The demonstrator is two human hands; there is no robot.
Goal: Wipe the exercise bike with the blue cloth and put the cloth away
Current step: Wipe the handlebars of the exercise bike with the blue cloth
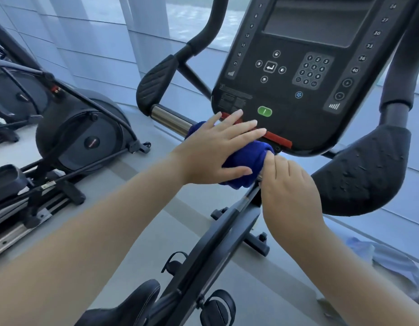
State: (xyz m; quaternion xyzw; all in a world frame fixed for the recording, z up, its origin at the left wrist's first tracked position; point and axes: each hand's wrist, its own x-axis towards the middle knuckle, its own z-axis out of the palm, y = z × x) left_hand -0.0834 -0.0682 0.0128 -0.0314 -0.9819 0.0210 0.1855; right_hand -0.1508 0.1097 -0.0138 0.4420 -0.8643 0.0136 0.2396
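The black saddle [123, 304] and a strapped pedal [217, 307] of the exercise bike [203, 250] sit lowest in view. Above them, the right hand [290, 191] curls its fingers onto the right end of the blue cloth [246, 161]. The cloth is bunched over the handlebar, just below the console [309, 67]. The left hand [215, 149] lies flat on top of the cloth, its fingers straight and spread and their tips reaching the console's red strip [277, 140]. The two hands are close together, with the cloth between them. A chrome handlebar section [168, 118] shows to the left. A pale blue cloth [391, 260] lies on the floor to the right, and an elliptical trainer [81, 135] stands farther left.
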